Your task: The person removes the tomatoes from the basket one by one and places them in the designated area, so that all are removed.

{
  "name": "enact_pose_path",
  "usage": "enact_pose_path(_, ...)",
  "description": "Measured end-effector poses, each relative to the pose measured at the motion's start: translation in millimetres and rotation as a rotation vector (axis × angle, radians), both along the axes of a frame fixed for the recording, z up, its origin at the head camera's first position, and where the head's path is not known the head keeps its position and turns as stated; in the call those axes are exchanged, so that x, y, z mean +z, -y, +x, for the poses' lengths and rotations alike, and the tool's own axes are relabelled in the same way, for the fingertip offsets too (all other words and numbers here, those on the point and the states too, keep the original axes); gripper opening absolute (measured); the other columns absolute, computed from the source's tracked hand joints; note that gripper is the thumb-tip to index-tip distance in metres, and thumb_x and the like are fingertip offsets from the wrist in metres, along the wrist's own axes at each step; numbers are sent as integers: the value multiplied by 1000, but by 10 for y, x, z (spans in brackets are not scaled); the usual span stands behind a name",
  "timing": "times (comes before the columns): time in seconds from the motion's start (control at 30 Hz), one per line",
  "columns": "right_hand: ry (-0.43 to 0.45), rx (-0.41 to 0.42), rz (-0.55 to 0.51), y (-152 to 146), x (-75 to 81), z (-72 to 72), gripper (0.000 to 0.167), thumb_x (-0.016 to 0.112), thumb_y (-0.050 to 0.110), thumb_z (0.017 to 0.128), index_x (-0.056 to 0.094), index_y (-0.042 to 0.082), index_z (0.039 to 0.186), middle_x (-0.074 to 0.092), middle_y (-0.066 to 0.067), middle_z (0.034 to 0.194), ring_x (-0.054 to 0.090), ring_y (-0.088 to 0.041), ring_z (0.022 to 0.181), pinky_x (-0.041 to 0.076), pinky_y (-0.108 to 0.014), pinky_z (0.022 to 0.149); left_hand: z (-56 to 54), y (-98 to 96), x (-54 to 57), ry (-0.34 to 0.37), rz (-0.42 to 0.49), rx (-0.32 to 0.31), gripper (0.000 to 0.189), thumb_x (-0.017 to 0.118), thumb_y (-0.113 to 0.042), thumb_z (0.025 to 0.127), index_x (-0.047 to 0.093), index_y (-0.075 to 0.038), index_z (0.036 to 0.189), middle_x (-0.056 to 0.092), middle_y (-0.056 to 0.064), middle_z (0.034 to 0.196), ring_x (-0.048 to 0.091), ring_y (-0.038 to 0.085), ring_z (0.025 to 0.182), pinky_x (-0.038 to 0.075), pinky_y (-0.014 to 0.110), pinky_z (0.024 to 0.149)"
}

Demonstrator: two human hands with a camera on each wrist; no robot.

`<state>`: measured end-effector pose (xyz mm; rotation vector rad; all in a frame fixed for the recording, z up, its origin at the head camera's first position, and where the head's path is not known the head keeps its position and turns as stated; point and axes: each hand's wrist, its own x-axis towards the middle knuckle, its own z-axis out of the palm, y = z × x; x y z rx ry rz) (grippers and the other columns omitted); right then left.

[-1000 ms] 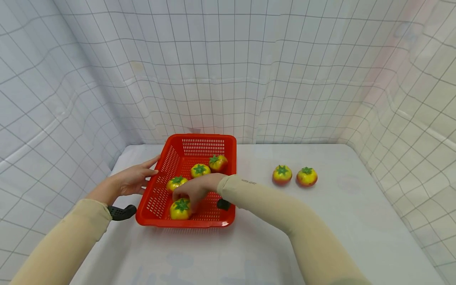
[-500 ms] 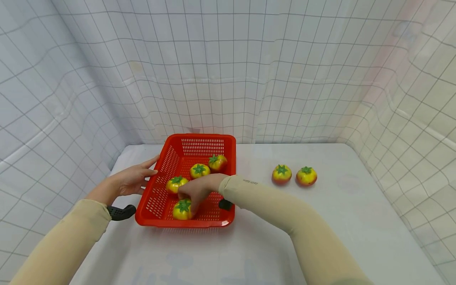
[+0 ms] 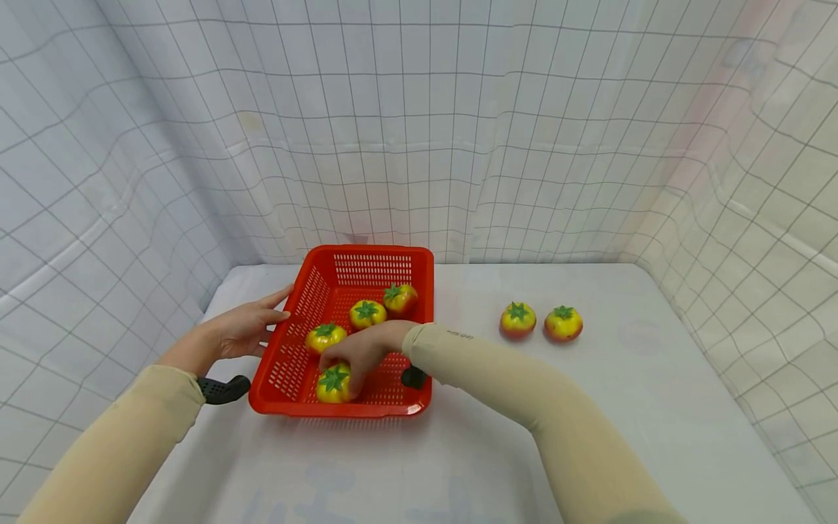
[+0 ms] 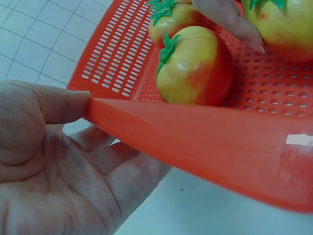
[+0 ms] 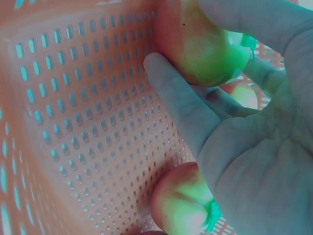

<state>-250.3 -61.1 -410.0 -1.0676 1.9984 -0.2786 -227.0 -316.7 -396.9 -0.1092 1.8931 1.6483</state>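
A red perforated plastic basket (image 3: 343,411) stands left of the middle of the white table. My left hand (image 3: 245,331) holds its left rim, the thumb against the edge and the fingers beneath it in the left wrist view. Inside the basket, my right hand (image 3: 363,353) grips a yellow-red tomato (image 3: 332,387) with a green star-shaped leaf top, in the near left part. The right wrist view has the fingers around this tomato (image 5: 200,46). Beside it lies a second tomato (image 3: 325,339); two more, a middle tomato (image 3: 367,314) and a far right tomato (image 3: 401,300), lie behind.
Two similar tomatoes, one nearer (image 3: 518,321) and one farther right (image 3: 564,324), rest on the table (image 3: 622,407) to the right of the basket. White gridded curtains (image 3: 419,145) enclose the back and both sides. Dark wrist-camera parts (image 3: 225,391) stick out from the sleeves.
The right hand and its tomato shifted slightly to the right within the basket, then barely back left. The left hand and the basket stay where they were.
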Motion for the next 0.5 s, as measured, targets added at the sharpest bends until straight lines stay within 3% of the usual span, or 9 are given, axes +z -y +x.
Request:
enact_pose_path(0.3, 29, -11, -26, -10, 11, -12, 53, 85, 26, 85, 56, 37, 128, 51, 12, 124, 44, -9, 117, 49, -27, 93, -12, -6, 5, 1, 3, -2, 73, 41, -20, 112, -9, -37, 162, 18, 28, 164, 56, 45, 126, 53, 59, 94)
enact_pose_path(0.5, 35, -12, -68, -83, 117, -48, 54, 83, 23, 87, 55, 37, 130, 51, 12, 126, 46, -9, 117, 49, -26, 92, -1, 2, 1, 10, 11, 1, 72, 40, -19, 112, -9, -38, 163, 18, 28, 164, 57, 44, 125, 53, 59, 94)
